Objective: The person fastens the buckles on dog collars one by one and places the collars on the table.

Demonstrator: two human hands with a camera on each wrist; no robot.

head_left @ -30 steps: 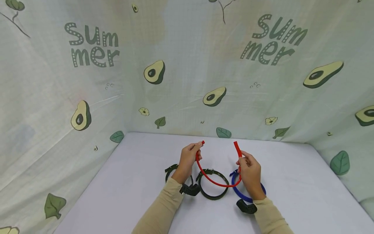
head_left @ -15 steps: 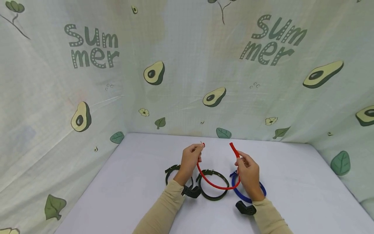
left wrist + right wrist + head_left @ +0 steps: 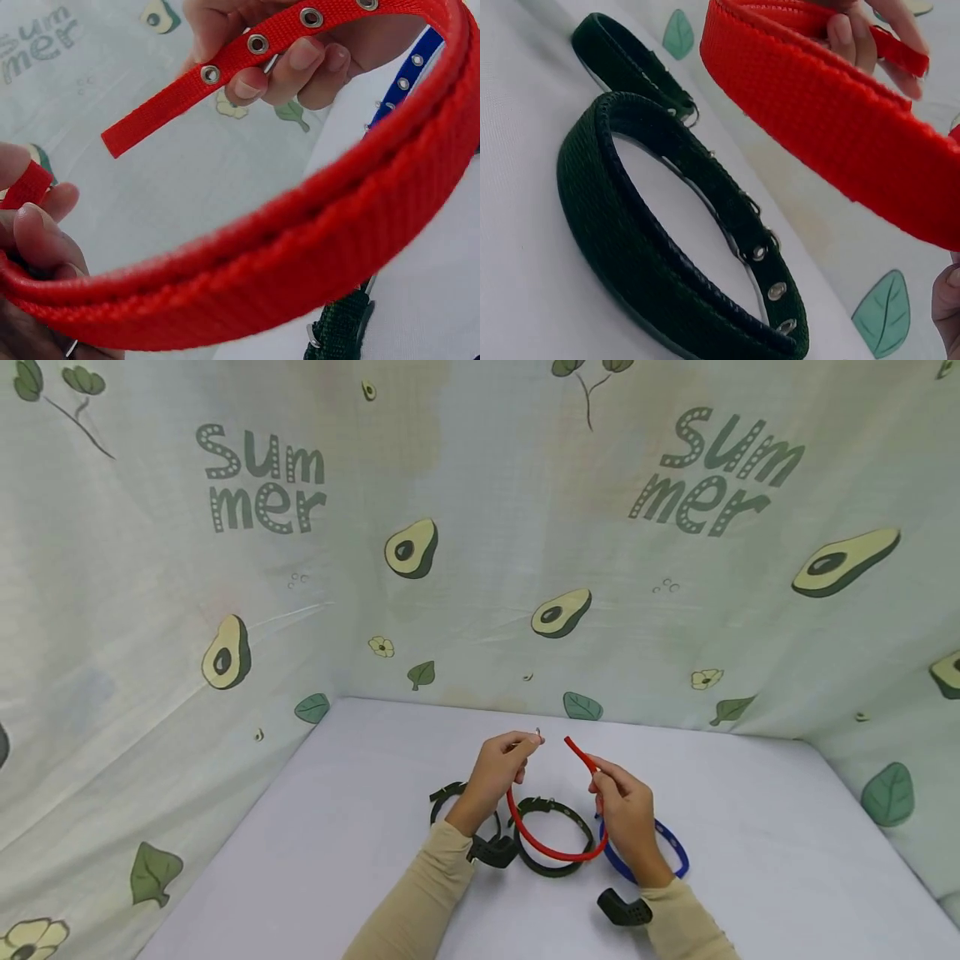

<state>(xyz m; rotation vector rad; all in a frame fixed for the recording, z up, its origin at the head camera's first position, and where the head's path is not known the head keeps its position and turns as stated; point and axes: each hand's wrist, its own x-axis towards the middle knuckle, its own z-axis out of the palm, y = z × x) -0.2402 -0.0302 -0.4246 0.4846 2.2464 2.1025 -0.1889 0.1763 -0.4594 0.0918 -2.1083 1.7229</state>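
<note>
A red webbing collar (image 3: 555, 853) hangs in a U between the two hands above the table. My left hand (image 3: 498, 772) pinches its buckle end; in the left wrist view, fingers cover most of that end. My right hand (image 3: 628, 806) pinches the other end, a strap with metal eyelets (image 3: 257, 45), between thumb and fingers. The strap's free tip (image 3: 120, 139) points toward the left hand, with a gap between them. Below the red loop lies a dark green collar (image 3: 622, 247), buckled into a ring.
A second dark green collar (image 3: 448, 790) lies left, partly behind the left wrist. A blue collar (image 3: 675, 846) lies right, partly behind the right hand. They rest on a white table (image 3: 360, 793) backed by a printed curtain (image 3: 465, 485).
The right hand has moved left and turned, so the strap's tip now leans toward the left hand. The left hand has shifted slightly right. The head view has turned a little.
</note>
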